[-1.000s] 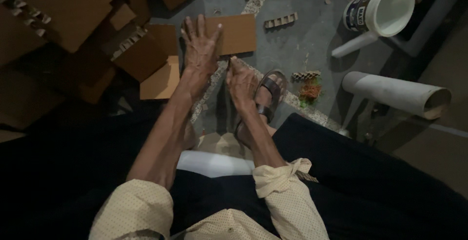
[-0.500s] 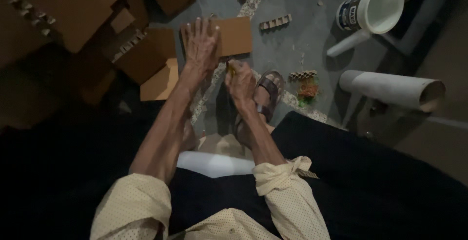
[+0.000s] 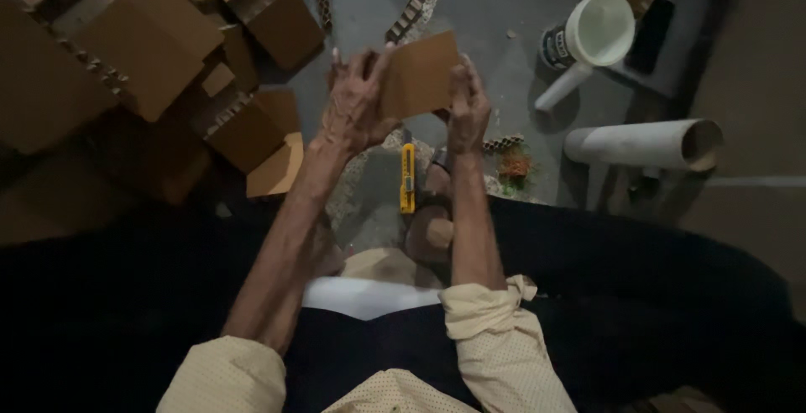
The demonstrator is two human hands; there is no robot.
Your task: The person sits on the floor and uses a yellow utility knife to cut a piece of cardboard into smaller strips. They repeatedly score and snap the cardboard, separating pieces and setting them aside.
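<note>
Left hand and right hand grasped cardboard piece by opposite edges, lifted above grey floor. Flat brown face turned toward camera; long axis ran side to side, right end tilted slightly up. Left edge hidden behind left fingers. Yellow utility knife lay below on floor, pointing away. Cardboard boxes at left, dim, partly cut off.

Brown cardboard piece between left hand and right hand
</note>
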